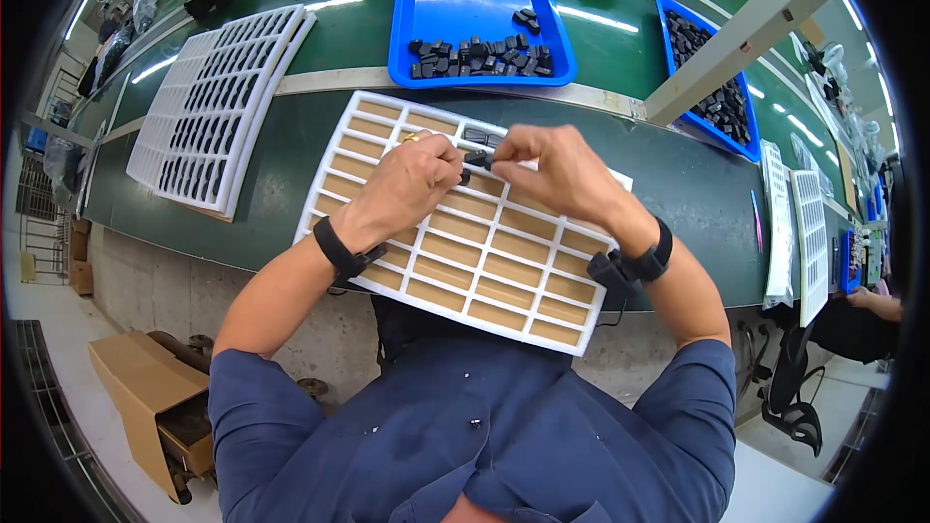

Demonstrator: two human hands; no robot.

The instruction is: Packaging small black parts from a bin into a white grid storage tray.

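Dark blue short-sleeved shirt with a collar. A black band on each wrist: left band (pixel 341 250) with a strap tail, right band (pixel 647 260) carrying a black boxy device.

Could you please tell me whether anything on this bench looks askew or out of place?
Nothing looks damaged or spilled. The white grid tray lies at an angle and overhangs the bench's near edge. Both hands, left and right, hold a small black part above it. Its cells look mostly empty.
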